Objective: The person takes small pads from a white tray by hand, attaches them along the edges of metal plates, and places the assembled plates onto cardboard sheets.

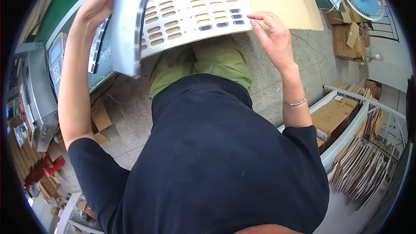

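Upper centre of frame: our slotted board [181,8], small dark pieces [222,24] sitting in its lower-right slots. Our right hand [274,39] is just right of those pieces, index and thumb tips slightly apart at the board's edge; can't tell if they touch it. Upper left: our left hand [96,5] is at a tilted grey sheet [127,30], fingers partly hidden, we can't tell if they're clamped

light: bright, fairly even, perhaps from overhead | glare: whitish sheen on lifted panel [126,26] | blur: panel's lower edge smeared | shadow: dark shirt [216,147] mutes folds | lens: fisheye bend, black corners
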`<state>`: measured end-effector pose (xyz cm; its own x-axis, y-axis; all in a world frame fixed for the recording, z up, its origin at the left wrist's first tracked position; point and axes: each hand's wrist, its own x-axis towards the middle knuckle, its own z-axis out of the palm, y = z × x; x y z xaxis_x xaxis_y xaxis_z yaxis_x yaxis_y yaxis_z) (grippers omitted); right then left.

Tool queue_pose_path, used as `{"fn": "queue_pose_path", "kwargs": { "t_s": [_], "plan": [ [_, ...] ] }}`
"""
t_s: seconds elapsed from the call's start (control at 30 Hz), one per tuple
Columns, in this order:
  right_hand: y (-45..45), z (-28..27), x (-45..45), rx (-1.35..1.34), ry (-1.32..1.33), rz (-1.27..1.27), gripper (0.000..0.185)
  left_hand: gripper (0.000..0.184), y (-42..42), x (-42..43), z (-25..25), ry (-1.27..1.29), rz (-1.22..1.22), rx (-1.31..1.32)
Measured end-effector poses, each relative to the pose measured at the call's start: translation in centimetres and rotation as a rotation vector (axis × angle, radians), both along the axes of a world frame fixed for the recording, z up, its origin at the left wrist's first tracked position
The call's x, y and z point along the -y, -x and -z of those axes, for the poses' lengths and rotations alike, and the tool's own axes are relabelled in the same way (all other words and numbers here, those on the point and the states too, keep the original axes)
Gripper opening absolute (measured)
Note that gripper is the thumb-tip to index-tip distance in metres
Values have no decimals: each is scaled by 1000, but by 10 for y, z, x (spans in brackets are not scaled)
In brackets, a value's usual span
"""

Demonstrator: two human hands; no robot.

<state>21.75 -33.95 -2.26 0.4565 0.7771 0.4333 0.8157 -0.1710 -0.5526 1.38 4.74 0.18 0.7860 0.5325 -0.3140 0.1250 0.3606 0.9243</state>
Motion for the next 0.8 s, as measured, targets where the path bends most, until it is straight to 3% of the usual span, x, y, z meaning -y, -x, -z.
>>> {"fn": "queue_pose_path", "kwargs": {
  "t_s": [0.03,0.1,0.23,0.43,0.47,0.5,0.57,0.67,0.7,0.77,0.8],
  "plan": [
    [1,2,0,67,13,-14,10,32,-27,24,-8,39,77,-55],
    [3,6,-2,123,44,-70,12,38,-57,50,-24,-400,364,-418],
    [11,15,-18,272,21,-150,13,44,-95,70,-1,-718,674,-385],
    [7,19,-32,523,67,-230,8,38,-99,88,12,-951,609,-412],
    [4,18,-33,580,106,-249,8,34,-93,93,16,-1019,515,-288],
    [3,16,-34,636,144,-267,8,32,-90,96,19,-1277,468,-207],
    [3,7,-38,727,190,-318,7,44,-71,115,10,-1629,286,-237],
    [3,-3,-44,851,264,-375,4,15,-45,140,13,-1780,251,100],
    [4,-4,-45,889,292,-393,4,8,-39,159,16,-1726,269,121],
    [3,-6,-48,943,304,-424,4,5,-27,179,24,-1729,375,78],
    [3,-6,-50,972,306,-444,4,15,-24,185,27,-1769,409,47]
  ]
}}
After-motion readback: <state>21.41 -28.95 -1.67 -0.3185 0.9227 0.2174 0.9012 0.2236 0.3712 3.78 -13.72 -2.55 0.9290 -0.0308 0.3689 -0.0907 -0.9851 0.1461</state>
